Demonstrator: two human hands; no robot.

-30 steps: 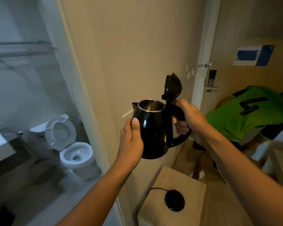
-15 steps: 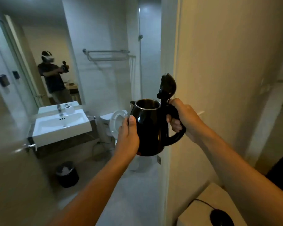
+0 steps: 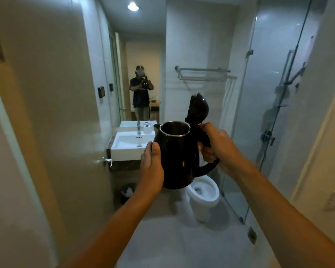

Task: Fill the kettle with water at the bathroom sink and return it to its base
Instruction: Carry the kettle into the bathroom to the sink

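Head view: the kettle [image 3: 179, 153] is carried upright at chest height in the bathroom doorway, lid [image 3: 198, 108] flipped up, probably so it's ready for the tap. The handle is wrapped tight by the right hand [image 3: 218, 147]; the body is steadied by the left hand [image 3: 152, 167], its grip flat against the side. The sink [image 3: 131, 145] is ahead-left, still well apart, with the toilet [image 3: 203, 192] below.

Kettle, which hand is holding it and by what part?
Both: the right hand grips the black kettle by its handle, and the left hand steadies its body's side.
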